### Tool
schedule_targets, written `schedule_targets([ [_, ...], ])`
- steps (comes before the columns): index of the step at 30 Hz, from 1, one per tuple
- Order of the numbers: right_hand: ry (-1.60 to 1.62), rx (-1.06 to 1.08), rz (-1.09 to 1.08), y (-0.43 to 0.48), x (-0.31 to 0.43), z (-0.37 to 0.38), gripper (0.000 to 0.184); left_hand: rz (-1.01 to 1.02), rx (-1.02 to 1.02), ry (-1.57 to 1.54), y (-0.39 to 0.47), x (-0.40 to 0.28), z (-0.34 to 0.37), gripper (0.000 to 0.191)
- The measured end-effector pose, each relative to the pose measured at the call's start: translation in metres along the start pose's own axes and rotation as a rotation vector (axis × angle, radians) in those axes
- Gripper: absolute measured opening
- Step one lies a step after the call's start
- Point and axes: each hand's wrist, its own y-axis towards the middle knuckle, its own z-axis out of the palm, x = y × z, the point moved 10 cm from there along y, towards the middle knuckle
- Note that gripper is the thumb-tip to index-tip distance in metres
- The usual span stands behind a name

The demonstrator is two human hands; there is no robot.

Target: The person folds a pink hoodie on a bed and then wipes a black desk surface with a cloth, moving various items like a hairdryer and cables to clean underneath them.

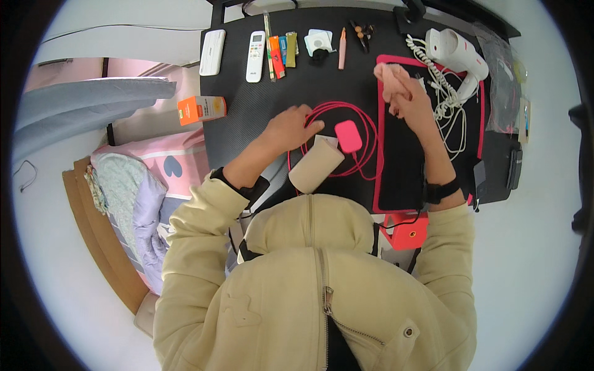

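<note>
My right hand [413, 104] grips a crumpled pink cloth [391, 83] above the upper left part of a black mat with a pink border [380, 139]. My left hand [288, 129] is at the left side of a coiled pink cable [371, 134], thumb and fingers apart; whether it touches the cable is unclear. Inside the coil lies a pink square charger [348, 136], its cord running into the loops. A beige cylinder [317, 166], apparently a roll, lies tilted just below my left thumb and covers part of the cable.
A white hair dryer [457, 55] with a coiled cord lies at the mat's upper right. Along the back are a white remote control [255, 56], a white case [212, 52], several sachets [280, 53] and a pink pen-like stick [342, 48]. An orange box [202, 110] stands at the left edge.
</note>
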Motion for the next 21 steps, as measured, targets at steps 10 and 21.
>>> schedule_targets([
  [10,0.017,-0.208,-0.013,0.158,-0.009,0.010,0.037,-0.176,-0.821,0.103,0.084,0.084,-0.123,0.055],
  [21,-0.529,0.064,-0.483,0.151,0.051,0.127,0.040,-0.144,-0.682,0.205,0.136,0.098,-0.097,0.057],
])
